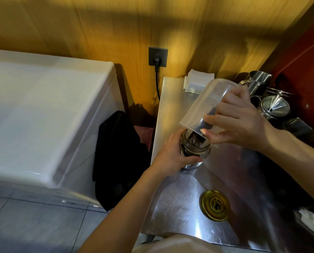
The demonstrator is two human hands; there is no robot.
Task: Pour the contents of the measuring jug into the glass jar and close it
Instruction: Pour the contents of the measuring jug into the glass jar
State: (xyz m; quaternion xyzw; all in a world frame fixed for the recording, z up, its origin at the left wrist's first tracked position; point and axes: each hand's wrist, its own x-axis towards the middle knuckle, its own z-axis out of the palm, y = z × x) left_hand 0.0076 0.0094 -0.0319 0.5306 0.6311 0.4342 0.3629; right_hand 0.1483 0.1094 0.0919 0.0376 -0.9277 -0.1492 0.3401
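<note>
My right hand (242, 123) grips a clear plastic measuring jug (205, 105), tipped steeply so its rim rests over the mouth of a glass jar (196, 148). Dark grounds slide from the jug into the jar. My left hand (172, 154) is wrapped around the jar's side, holding it upright on the steel table (234, 179). The jar's gold lid (215, 205) lies flat on the table, nearer to me than the jar.
Steel pitchers (258, 83) and a metal funnel (274, 105) crowd the table's far right. A white napkin stack (198, 81) sits at the back edge. A white chest appliance (43, 115) stands at left with a black cloth (116, 157) hanging beside it.
</note>
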